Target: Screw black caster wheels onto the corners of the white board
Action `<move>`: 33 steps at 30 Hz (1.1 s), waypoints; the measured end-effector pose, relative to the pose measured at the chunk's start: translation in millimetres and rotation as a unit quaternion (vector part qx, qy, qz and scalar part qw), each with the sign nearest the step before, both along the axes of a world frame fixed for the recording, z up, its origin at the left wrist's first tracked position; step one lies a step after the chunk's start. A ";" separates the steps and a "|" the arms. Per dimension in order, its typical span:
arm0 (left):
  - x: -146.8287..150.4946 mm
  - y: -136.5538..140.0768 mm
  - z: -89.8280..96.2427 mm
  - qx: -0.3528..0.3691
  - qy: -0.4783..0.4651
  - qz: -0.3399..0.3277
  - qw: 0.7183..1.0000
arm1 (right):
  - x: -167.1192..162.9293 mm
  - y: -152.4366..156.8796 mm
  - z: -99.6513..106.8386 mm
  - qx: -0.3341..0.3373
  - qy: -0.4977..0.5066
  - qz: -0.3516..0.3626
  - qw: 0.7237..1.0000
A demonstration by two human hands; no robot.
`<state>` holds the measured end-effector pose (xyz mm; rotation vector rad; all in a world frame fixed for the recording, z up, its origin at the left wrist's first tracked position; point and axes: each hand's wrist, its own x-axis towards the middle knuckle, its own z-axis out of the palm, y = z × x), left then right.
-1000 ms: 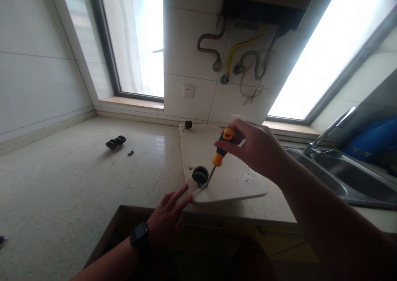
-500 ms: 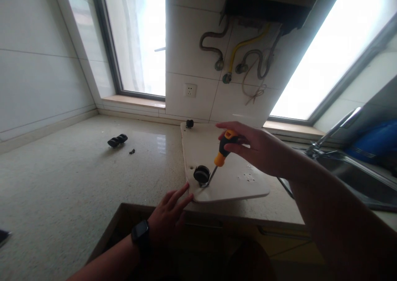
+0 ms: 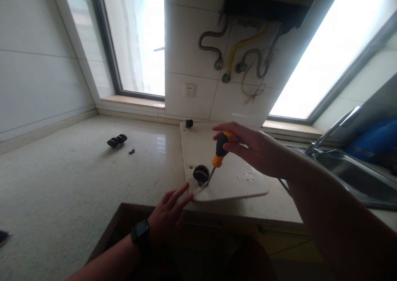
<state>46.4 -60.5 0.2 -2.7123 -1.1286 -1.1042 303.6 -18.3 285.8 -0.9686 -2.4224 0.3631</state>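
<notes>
My right hand [image 3: 243,146] is closed around the orange and black handle of a screwdriver [image 3: 221,149]. The shaft slants down to the mounting plate of a black caster wheel [image 3: 201,173] near the front left corner of a white board [image 3: 223,186]. Whether the tip sits in a screw is too small to tell. Fingers stretched out, my left hand [image 3: 170,211] touches the board's left front edge. A second black caster [image 3: 189,123] stands at the board's back left corner. Small holes show in the board's right part.
Loose black casters [image 3: 117,140] lie on the speckled countertop [image 3: 77,177] at the left, with a small pile of screws [image 3: 132,151] beside them. A sink [image 3: 356,177] with a faucet [image 3: 333,130] is at the right. Pipes hang on the back wall.
The screwdriver handle has tilted slightly to the left along with my right hand. My left hand stays at the board's edge.
</notes>
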 end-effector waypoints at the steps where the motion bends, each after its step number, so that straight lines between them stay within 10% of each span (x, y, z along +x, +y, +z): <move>1: 0.1 0.2 -0.4 -0.001 0.000 0.000 1.000 | -2.4 -0.2 0.2 0.029 -0.006 -0.032 0.999; 8: 0.1 -0.2 0.6 0.005 0.001 0.005 1.000 | -12.2 1.1 -6.2 0.195 -0.054 -0.211 0.956; 17: -0.3 -0.3 0.1 -0.007 0.002 0.003 1.000 | -0.6 2.9 -5.1 -0.047 0.000 0.001 0.999; 25: 0.8 -0.1 2.5 0.007 -0.004 0.003 1.000 | -12.0 6.1 -14.3 0.160 -0.039 -0.216 0.962; 33: 0.7 -0.1 2.8 0.010 -0.002 0.003 1.000 | 0.4 9.1 -9.5 -0.022 0.020 0.023 0.999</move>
